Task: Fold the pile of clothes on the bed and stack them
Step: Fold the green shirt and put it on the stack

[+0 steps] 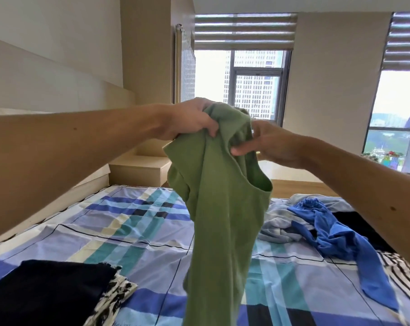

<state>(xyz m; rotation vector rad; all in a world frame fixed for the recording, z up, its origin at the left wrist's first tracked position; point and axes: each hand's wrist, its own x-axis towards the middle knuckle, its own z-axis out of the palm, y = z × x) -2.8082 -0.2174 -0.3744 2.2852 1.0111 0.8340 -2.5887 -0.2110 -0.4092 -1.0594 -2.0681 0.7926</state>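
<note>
A green sleeveless top (219, 208) hangs in the air over the bed, held up at its upper edge by both hands. My left hand (192, 121) grips a bunch of its fabric at the top left. My right hand (267, 143) pinches the fabric near the neckline, thumb in front. On the bed's right side lies the loose pile: a blue garment (335, 238), a pale blue-white one (279, 222), a black piece (354, 220) and a striped one (401, 271). At the lower left sits a folded stack, a black garment (46, 292) on a black-and-white patterned one (114, 300).
The bed wears a blue, teal and white plaid sheet (128, 222). A beige headboard wall runs along the left, with a bedside cabinet (140, 170) at the far corner. Windows fill the far wall, with wooden floor beyond the bed on the right.
</note>
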